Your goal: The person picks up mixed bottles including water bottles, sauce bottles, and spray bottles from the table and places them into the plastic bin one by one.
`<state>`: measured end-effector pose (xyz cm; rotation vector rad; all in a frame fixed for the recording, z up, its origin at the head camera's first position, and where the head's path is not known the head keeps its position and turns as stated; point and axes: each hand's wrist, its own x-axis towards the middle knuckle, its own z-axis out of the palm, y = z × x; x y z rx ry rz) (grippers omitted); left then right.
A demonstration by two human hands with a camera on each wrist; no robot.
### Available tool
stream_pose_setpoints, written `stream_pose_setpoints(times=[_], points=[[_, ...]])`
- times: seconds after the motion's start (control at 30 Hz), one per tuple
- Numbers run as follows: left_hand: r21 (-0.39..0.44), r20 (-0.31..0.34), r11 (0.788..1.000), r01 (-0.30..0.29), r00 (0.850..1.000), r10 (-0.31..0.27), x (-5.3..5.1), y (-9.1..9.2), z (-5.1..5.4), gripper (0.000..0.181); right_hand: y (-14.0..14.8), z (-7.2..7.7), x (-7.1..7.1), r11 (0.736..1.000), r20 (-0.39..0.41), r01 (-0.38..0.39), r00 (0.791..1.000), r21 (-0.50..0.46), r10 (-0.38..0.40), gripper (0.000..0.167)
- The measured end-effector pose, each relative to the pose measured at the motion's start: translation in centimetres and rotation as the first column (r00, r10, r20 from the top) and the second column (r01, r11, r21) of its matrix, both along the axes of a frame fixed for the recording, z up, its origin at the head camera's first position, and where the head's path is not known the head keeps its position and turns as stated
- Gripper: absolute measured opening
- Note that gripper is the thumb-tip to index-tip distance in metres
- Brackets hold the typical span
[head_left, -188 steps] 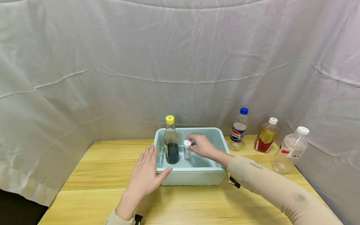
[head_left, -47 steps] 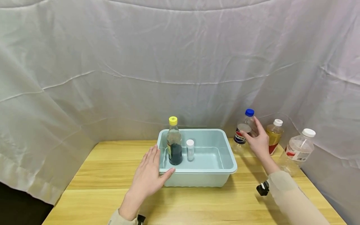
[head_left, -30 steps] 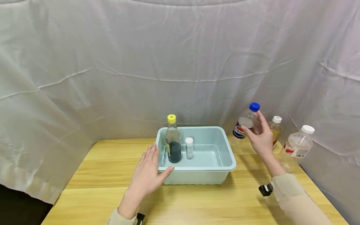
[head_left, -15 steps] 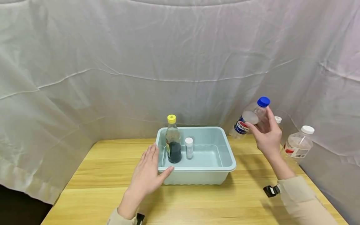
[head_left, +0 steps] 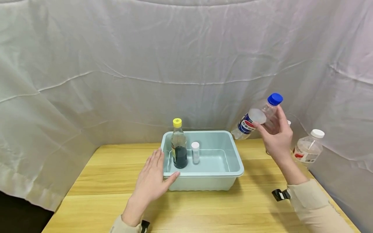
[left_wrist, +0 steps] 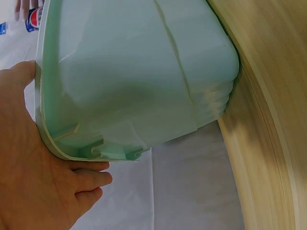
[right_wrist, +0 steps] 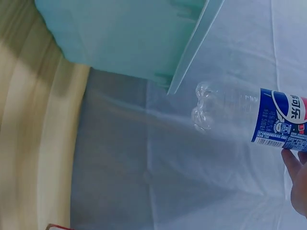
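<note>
My right hand (head_left: 278,137) grips a clear plastic Pepsi bottle (head_left: 252,119) with a blue cap and blue label. The bottle is tilted in the air, its base near the right rear rim of the pale blue plastic tub (head_left: 204,175). In the right wrist view, the bottle's ridged base (right_wrist: 204,108) points at the tub. My left hand (head_left: 152,176) rests at the tub's front left corner, fingers extended along the left rim, thumb on the front rim. Inside the tub stand a dark soy sauce bottle (head_left: 179,152) with yellow cap and a small clear white-capped bottle (head_left: 195,153).
A clear bottle (head_left: 309,149) with a white cap stands on the right of the wooden table (head_left: 116,174). Behind my right hand, another white-capped bottle (head_left: 289,123) is mostly hidden. A grey curtain (head_left: 175,64) hangs behind and beside the table.
My right hand has let go of the small white-capped bottle in the tub, taken hold of the Pepsi bottle, and lifted and tilted it. My left hand has stayed at the tub's corner.
</note>
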<state>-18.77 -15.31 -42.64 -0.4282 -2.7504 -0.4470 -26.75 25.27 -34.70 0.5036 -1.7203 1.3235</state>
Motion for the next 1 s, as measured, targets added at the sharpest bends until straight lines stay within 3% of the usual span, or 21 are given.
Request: stream_pose_setpoints(times=[0.27,0.4,0.67,1.0], points=[[0.000,0.014,1.000,-0.002,1.000,0.002,0.1,0.1,0.1,0.100,-1.8,0.6,0.4,0.999,-0.018,-0.043,0.999,0.029,0.044,0.089],[-0.003,0.010,1.000,-0.004,1.000,0.004,0.1,0.1,0.1,0.099,-2.6,0.5,0.3,0.997,-0.018,-0.025,0.999,0.077,0.026,0.090],[-0.006,0.008,1.000,-0.001,1.000,0.001,0.1,0.2,0.1,0.099,-3.7,-0.3,-0.2,0.989,-0.009,-0.041,0.999,0.144,0.042,0.092],[-0.012,0.014,1.000,-0.003,1.000,0.003,0.2,0.2,0.2,0.100,-4.8,-1.9,-0.7,0.969,0.062,-0.060,0.997,0.238,0.047,0.091]])
